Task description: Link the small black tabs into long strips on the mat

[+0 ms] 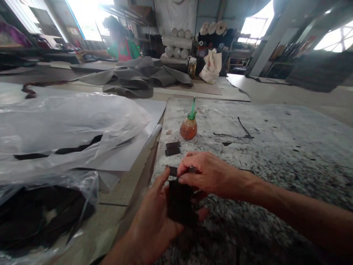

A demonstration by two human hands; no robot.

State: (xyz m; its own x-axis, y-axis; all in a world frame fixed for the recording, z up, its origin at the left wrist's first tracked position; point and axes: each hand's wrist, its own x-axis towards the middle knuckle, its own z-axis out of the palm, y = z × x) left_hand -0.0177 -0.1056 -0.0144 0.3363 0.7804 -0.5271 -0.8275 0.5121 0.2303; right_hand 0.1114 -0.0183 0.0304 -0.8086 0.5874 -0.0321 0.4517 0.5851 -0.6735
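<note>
My left hand (156,215) grips a small stack of dark rectangular pieces (179,202), thumb on the near side and fingers under it. My right hand (209,173) comes across from the right and pinches the top of that stack, fingers closed on a dark strip (173,170). Both hands are over the near part of a speckled stone slab (275,147). Two more dark pieces (173,148) lie on the slab just beyond my hands.
A round amber bottle with a green nozzle (189,127) stands past the pieces. Clear plastic sheeting (68,121) and a plastic bag of dark material (41,217) lie on the left. Grey fabric (135,79) is piled further back; a person (120,44) works far off.
</note>
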